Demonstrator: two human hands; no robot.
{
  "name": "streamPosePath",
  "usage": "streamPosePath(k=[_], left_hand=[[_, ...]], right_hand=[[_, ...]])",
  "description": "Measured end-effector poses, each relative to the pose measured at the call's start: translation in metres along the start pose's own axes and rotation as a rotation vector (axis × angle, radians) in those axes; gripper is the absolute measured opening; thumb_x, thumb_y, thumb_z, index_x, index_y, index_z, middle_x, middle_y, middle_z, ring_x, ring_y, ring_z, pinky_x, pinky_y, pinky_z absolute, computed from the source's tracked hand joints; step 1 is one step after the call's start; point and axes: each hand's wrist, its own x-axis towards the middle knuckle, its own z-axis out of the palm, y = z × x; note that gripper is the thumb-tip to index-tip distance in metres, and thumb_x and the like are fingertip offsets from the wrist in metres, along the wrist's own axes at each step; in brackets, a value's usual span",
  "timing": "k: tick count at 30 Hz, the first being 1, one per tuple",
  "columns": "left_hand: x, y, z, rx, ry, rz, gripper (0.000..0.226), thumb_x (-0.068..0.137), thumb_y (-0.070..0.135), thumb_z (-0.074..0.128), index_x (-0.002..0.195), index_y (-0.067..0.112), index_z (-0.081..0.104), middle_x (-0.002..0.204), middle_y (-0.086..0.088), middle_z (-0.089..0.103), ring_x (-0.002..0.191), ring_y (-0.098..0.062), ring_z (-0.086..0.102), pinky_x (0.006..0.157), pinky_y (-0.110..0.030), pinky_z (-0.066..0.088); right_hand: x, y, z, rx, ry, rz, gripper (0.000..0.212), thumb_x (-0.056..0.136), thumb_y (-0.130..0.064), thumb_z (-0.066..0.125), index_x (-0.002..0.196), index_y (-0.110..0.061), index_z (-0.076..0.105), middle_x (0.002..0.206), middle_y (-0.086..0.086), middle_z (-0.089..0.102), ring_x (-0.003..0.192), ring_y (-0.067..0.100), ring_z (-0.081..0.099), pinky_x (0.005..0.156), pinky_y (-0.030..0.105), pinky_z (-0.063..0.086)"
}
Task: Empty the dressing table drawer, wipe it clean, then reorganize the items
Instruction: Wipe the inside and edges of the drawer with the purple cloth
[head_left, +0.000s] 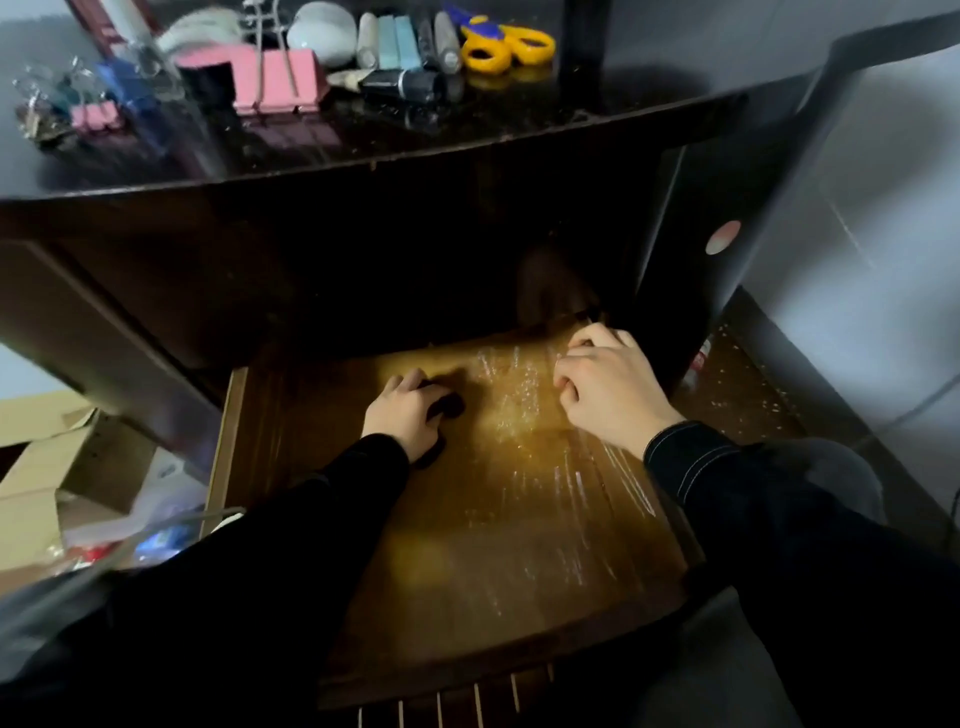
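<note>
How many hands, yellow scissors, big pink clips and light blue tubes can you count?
Hands: 2 (left hand gripping a dark thing, right hand)
Yellow scissors: 1
Big pink clip: 1
Light blue tubes: 2 ()
Total: 6

Your left grip hides most of the small dark lump under it; can't ID. Right grip fingertips curl under, contents unclear. Clear glassy clutter top-left on dark glossy table: too blurred.

No legible text anywhere.
</note>
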Motion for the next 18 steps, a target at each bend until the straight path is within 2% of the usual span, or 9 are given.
streamPosePath(k=[3, 7, 9, 11, 14, 18], left_hand=[[-0.017, 0.009, 0.001, 0.027, -0.017, 0.052, 0.040, 0.094, 0.024, 0.060, 0.133, 0.033, 0.059, 0.121, -0.001, 0.051, 0.113, -0.028, 0.047, 0.087, -0.040, 0.051], [-0.069, 0.005, -0.010, 0.026, -0.191, 0.228, 0.042, 0.094, 0.030, 0.058, 0.135, 0.037, 0.055, 0.130, 0.000, 0.048, 0.118, -0.027, 0.048, 0.093, -0.040, 0.049], [-0.099, 0.005, -0.014, 0.021, -0.265, 0.347, 0.043, 0.093, 0.032, 0.058, 0.136, 0.036, 0.055, 0.133, 0.001, 0.047, 0.118, -0.025, 0.049, 0.092, -0.039, 0.050], [-0.103, 0.004, -0.017, 0.019, -0.325, 0.393, 0.045, 0.092, 0.031, 0.059, 0.136, 0.038, 0.055, 0.133, 0.003, 0.047, 0.118, -0.022, 0.050, 0.090, -0.038, 0.051], [-0.061, 0.003, -0.024, 0.014, -0.271, 0.229, 0.042, 0.092, 0.028, 0.061, 0.131, 0.041, 0.058, 0.130, 0.003, 0.052, 0.117, -0.024, 0.055, 0.093, -0.036, 0.051], [-0.025, 0.004, -0.020, 0.014, -0.174, -0.017, 0.042, 0.094, 0.027, 0.058, 0.135, 0.036, 0.055, 0.131, -0.002, 0.048, 0.122, -0.031, 0.049, 0.098, -0.039, 0.048]], right_hand=[[-0.001, -0.001, -0.003, -0.003, -0.012, -0.006, 0.016, 0.085, -0.020, 0.060, 0.082, -0.023, 0.076, 0.086, -0.011, 0.070, 0.112, 0.016, 0.048, 0.096, 0.040, 0.034], [-0.001, -0.003, -0.005, -0.006, -0.036, -0.001, 0.017, 0.087, -0.021, 0.059, 0.084, -0.025, 0.075, 0.089, -0.011, 0.071, 0.114, 0.016, 0.047, 0.099, 0.040, 0.033], [-0.001, -0.004, -0.005, -0.007, -0.027, 0.001, 0.016, 0.087, -0.021, 0.060, 0.083, -0.025, 0.075, 0.089, -0.011, 0.071, 0.114, 0.016, 0.047, 0.099, 0.040, 0.033], [-0.001, -0.003, -0.004, -0.006, -0.020, 0.006, 0.016, 0.086, -0.021, 0.060, 0.082, -0.026, 0.075, 0.089, -0.012, 0.071, 0.113, 0.016, 0.048, 0.099, 0.040, 0.034], [0.000, -0.003, -0.003, -0.006, -0.021, 0.006, 0.015, 0.086, -0.022, 0.061, 0.081, -0.027, 0.075, 0.089, -0.012, 0.071, 0.114, 0.016, 0.049, 0.099, 0.042, 0.034], [-0.001, -0.002, -0.003, 0.011, -0.018, 0.001, 0.017, 0.087, -0.020, 0.061, 0.081, -0.026, 0.075, 0.087, -0.012, 0.071, 0.113, 0.016, 0.049, 0.100, 0.041, 0.033]])
